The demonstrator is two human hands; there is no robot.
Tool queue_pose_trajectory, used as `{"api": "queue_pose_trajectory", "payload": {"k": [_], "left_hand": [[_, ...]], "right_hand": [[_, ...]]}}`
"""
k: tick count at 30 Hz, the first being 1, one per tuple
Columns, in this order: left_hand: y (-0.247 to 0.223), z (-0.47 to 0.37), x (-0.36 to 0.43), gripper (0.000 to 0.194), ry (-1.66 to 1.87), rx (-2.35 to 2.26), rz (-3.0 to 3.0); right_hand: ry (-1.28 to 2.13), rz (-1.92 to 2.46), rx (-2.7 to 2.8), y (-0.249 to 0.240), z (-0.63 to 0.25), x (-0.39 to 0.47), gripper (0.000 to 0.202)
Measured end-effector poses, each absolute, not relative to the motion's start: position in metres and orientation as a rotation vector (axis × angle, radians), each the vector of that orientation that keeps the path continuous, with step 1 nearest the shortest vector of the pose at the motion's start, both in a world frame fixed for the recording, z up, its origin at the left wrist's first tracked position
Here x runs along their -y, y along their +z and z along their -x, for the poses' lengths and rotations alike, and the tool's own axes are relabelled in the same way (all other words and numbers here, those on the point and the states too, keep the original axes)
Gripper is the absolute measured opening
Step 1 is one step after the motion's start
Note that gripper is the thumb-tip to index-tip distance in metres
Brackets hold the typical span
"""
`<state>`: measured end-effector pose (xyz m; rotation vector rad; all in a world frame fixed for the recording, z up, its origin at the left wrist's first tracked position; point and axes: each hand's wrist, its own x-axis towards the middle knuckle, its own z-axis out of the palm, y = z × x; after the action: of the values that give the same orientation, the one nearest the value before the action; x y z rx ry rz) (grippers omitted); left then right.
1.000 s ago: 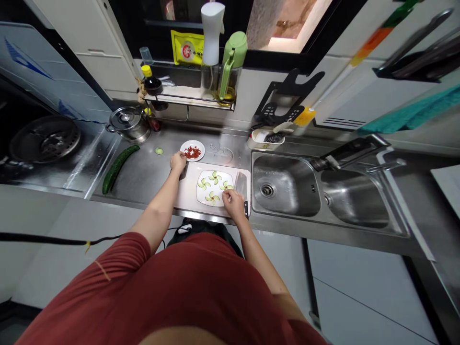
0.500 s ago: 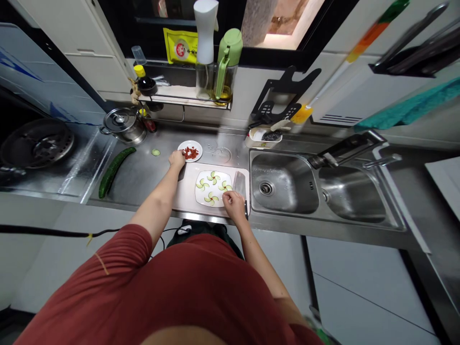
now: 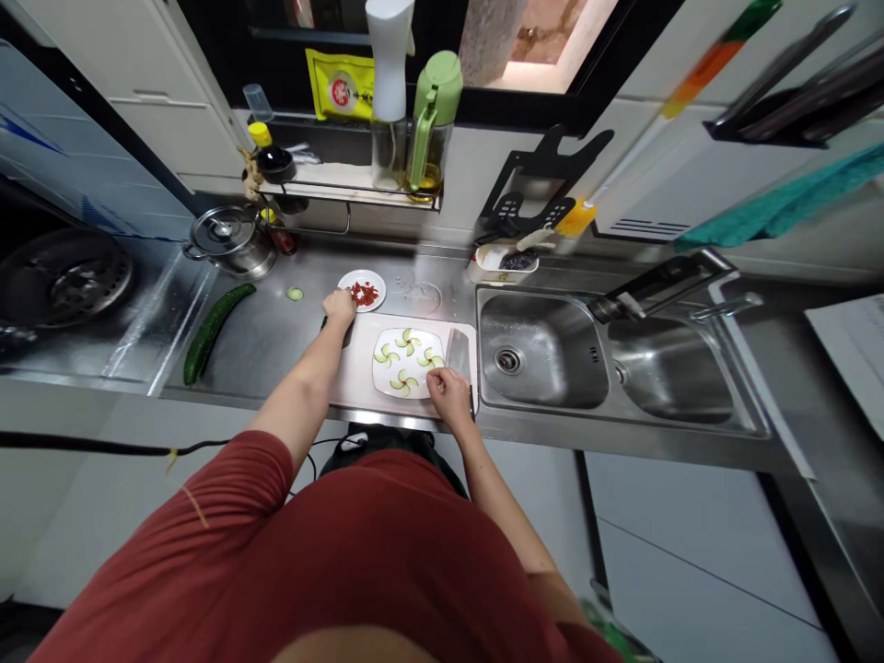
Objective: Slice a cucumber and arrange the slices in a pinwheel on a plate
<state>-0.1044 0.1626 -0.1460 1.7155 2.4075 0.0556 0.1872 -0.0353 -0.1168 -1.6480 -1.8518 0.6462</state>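
Observation:
A small white plate (image 3: 379, 279) holding chopped red bits (image 3: 364, 294) sits behind a pale cutting board (image 3: 359, 373). At its left rim is my left hand (image 3: 339, 306), fingers curled and partly hidden; I cannot see what they grip. On the board lies a squarish white plate (image 3: 415, 376) with several pinwheels of green-edged slices, red at their centres. My right hand (image 3: 450, 398) hovers by this plate's lower right corner, fingers pinched together; anything between them is too small to make out. A cleaver (image 3: 457, 351) rests on the board's right side, its handle partly behind that hand.
A long cucumber (image 3: 215, 333) and a pale green slice (image 3: 295, 294) lie on the steel counter to the left, near a lidded pot (image 3: 231, 241). A double sink (image 3: 545, 354) is on the right. Bottles stand on a wall shelf (image 3: 345, 189) above.
My left hand stays at the small plate's rim and my right hand by the squarish plate, with hardly any movement. The whole view has shifted slightly.

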Motion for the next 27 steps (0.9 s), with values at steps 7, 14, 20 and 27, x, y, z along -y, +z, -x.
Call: {"api": "queue_pose_trajectory", "payload": {"k": [7, 14, 20, 27], "left_hand": [[-0.146, 0.110, -0.165, 0.034, -0.002, -2.380, -1.636], [-0.154, 0.115, -0.166, 0.027, 0.246, -2.378, -1.493], [-0.161, 0.115, -0.169, 0.013, 0.851, -2.082, -0.998], [-0.158, 0.124, -0.163, 0.011, 1.106, -1.512, -0.524]], "right_hand": [[0.663, 1.654, 1.858, -0.119, -0.185, 0.033, 0.018], [0.671, 1.643, 1.858, -0.120, -0.185, 0.033, 0.017], [0.687, 1.632, 1.853, -0.120, -0.184, 0.033, 0.017], [0.704, 1.633, 1.850, -0.120, -0.183, 0.034, 0.018]]}}
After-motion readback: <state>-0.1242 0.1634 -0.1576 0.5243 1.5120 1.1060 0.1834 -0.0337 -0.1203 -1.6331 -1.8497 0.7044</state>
